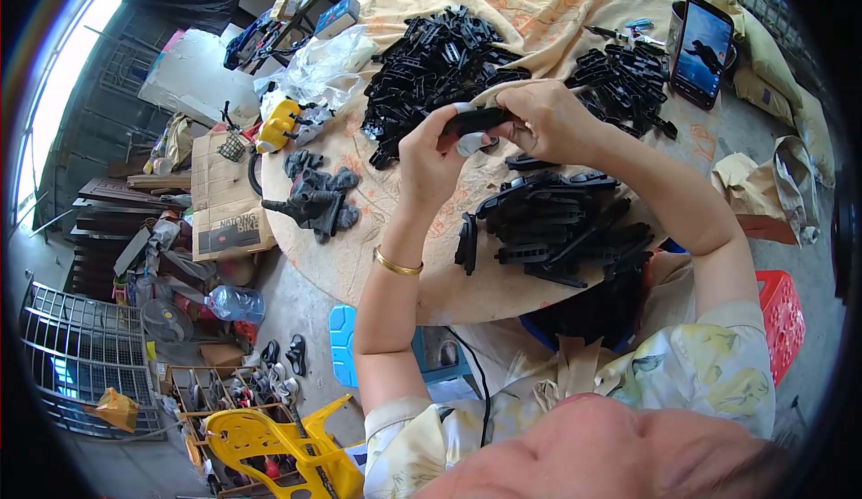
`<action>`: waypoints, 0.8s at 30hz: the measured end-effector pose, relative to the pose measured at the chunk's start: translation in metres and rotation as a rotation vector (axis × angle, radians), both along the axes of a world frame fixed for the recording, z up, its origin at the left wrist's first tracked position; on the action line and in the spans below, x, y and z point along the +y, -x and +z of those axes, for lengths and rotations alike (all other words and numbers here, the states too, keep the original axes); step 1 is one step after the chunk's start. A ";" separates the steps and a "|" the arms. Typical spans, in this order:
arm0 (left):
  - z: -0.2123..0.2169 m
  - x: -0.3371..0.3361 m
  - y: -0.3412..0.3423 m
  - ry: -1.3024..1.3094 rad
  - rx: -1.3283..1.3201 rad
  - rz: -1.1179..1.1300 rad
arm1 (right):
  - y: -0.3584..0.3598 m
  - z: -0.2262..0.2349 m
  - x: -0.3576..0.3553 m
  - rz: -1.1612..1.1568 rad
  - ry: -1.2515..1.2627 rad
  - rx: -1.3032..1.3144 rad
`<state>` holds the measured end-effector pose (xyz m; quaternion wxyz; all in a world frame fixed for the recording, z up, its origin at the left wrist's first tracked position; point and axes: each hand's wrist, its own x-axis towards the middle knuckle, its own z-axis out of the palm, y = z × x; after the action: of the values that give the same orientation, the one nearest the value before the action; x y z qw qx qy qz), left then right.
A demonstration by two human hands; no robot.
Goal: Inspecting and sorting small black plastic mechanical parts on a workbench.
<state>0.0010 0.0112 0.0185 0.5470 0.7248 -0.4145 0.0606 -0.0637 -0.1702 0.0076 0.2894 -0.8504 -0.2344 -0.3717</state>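
Note:
My left hand (pixel 429 151) and my right hand (pixel 548 120) meet above the round table, both closed on one small black plastic part (pixel 476 122). The part's far ends are hidden by my fingers. Something white shows at a fingertip and just below the part; I cannot make out what it is. Beyond my hands is a large heap of black plastic pieces (pixel 431 68). A smaller heap of black parts (pixel 620 86) sits to the right of it. Nearest me, below my hands, long black parts (pixel 557 225) are stacked in a loose pile.
A phone (pixel 702 53) stands upright at the table's right. Dark gloves (pixel 321 196) lie by the left edge, near a yellow toy-like object (pixel 278 126). A cream cloth (pixel 386 279) covers the table. A yellow chair (pixel 269 445), a blue stool (pixel 344 342) and a red stool (pixel 779 319) stand around.

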 end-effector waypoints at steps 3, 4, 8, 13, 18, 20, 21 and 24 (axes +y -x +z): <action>0.000 0.004 -0.008 0.031 0.147 -0.130 | -0.003 0.000 -0.002 -0.032 0.088 0.014; 0.000 0.009 -0.011 0.013 0.139 -0.178 | -0.004 0.003 0.000 0.041 -0.014 0.165; 0.015 0.019 -0.004 -0.049 0.260 -0.183 | -0.023 -0.005 -0.015 0.414 -0.713 0.686; 0.022 0.007 0.028 -0.486 -0.199 -0.547 | -0.038 -0.028 -0.011 0.053 0.185 0.347; 0.019 0.000 0.006 -0.359 0.062 -0.615 | -0.040 -0.037 -0.003 -0.081 0.256 0.222; 0.014 -0.005 -0.029 -0.403 0.254 -0.203 | -0.035 -0.033 -0.001 -0.103 0.259 0.271; 0.009 -0.012 -0.050 -0.352 0.189 -0.064 | -0.030 -0.018 0.000 -0.116 0.326 0.454; 0.006 -0.038 -0.093 -0.536 -0.138 0.174 | -0.028 -0.020 0.001 -0.211 0.367 0.546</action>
<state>0.0942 -0.0266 0.0249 0.2990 0.8706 -0.3882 0.0447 -0.0356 -0.1689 -0.0129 0.1436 -0.9759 -0.1217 -0.1100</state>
